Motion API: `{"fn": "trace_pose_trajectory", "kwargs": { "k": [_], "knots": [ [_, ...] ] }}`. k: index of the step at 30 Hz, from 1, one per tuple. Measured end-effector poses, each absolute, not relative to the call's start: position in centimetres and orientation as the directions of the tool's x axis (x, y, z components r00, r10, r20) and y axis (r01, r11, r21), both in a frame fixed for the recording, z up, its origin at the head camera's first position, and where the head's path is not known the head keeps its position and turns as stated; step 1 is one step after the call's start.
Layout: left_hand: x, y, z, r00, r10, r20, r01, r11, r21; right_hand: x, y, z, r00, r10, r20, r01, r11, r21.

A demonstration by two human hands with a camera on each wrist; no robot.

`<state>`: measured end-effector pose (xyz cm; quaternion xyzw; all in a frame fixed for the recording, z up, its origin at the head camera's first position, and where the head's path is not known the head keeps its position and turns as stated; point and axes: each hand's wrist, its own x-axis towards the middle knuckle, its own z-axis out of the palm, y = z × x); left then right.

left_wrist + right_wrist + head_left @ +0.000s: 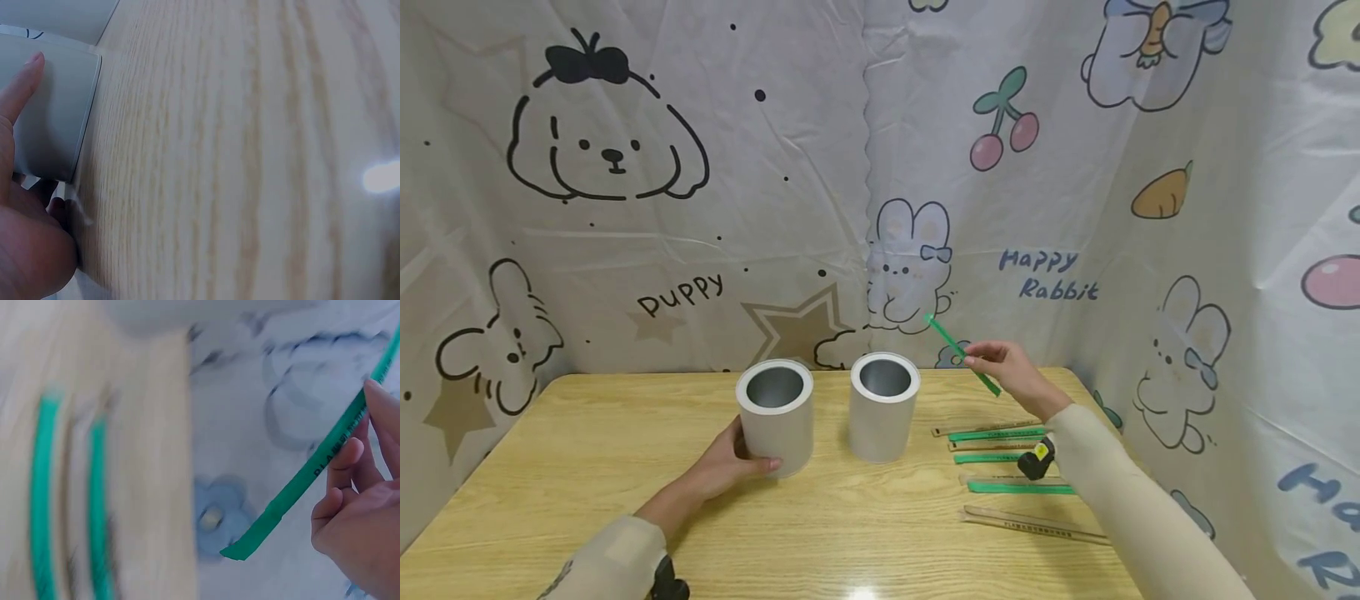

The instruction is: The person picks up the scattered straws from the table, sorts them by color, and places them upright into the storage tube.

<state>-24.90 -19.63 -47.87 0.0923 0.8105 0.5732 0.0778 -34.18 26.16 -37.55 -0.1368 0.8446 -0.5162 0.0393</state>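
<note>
My left hand holds the left of two white cylindrical holders, with its thumb across the front. That holder stands upright on the table, its dark hollow top facing up. In the left wrist view, a finger lies along the holder's side. The second white holder stands upright just to its right. Raised near the back edge, my right hand pinches a green wrapped straw near its middle. The straw slants down to the right, and dark print shows on its wrapper.
On the right of the wooden table, green wrapped straws and brown paper-wrapped straws lie in rows, partly beneath the right forearm. A printed cloth hangs behind the table and along its right side.
</note>
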Motion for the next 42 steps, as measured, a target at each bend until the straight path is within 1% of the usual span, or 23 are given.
{"fn": "trace_pose_trajectory", "kwargs": {
  "k": [3,7,9,12,14,17,21,26,30,35,38,42],
  "knots": [
    [-24.9,-19.6,-47.9,-0.970,0.242,-0.020,0.059,0.317,0.947,-33.8,24.1,-35.8,-0.961,-0.255,0.108,-0.189,0.315,-0.930],
    [-24.9,-19.6,-47.9,-0.968,0.250,-0.018,0.061,0.304,0.951,-33.0,20.6,-33.3,-0.960,-0.247,0.134,-0.160,0.087,-0.983],
    [-25.0,-19.7,-47.9,-0.968,0.250,-0.017,0.061,0.303,0.951,-32.5,18.6,-32.1,-0.952,-0.258,0.164,-0.156,-0.051,-0.987],
    [-25.0,-19.7,-47.9,-0.968,0.248,-0.024,0.055,0.309,0.949,-31.6,15.6,-30.6,-0.933,-0.287,0.217,-0.158,-0.215,-0.964],
    [-25.0,-19.8,-47.9,-0.969,0.245,-0.031,0.049,0.313,0.948,-31.1,13.5,-30.0,-0.915,-0.316,0.251,-0.158,-0.293,-0.943],
    [-25.0,-19.8,-48.0,-0.969,0.243,-0.035,0.045,0.314,0.948,-30.6,10.7,-29.7,-0.893,-0.356,0.277,-0.137,-0.371,-0.919],
    [-25.0,-19.8,-48.1,-0.968,0.249,-0.031,0.048,0.304,0.951,-30.2,7.3,-30.4,-0.880,-0.392,0.267,-0.088,-0.419,-0.904],
    [-25.1,-19.8,-48.1,-0.968,0.246,-0.043,0.036,0.307,0.951,-29.9,3.7,-32.2,-0.889,-0.399,0.224,-0.043,-0.415,-0.909],
    [-25.1,-19.7,-48.1,-0.970,0.237,-0.059,0.021,0.319,0.948,-29.5,1.8,-33.9,-0.900,-0.402,0.167,-0.025,-0.336,-0.942],
    [-25.1,-19.7,-47.9,-0.967,0.246,-0.060,0.027,0.336,0.942,-29.0,1.0,-35.1,-0.910,-0.404,0.090,-0.048,-0.114,-0.992],
    [-25.1,-19.7,-47.9,-0.968,0.242,-0.067,0.017,0.328,0.945,-28.8,1.4,-34.9,-0.901,-0.425,0.090,-0.109,0.019,-0.994],
    [-25.1,-19.7,-47.9,-0.969,0.238,-0.068,0.013,0.323,0.946,-28.6,2.8,-34.0,-0.890,-0.444,0.107,-0.188,0.142,-0.972]
  ]
}}
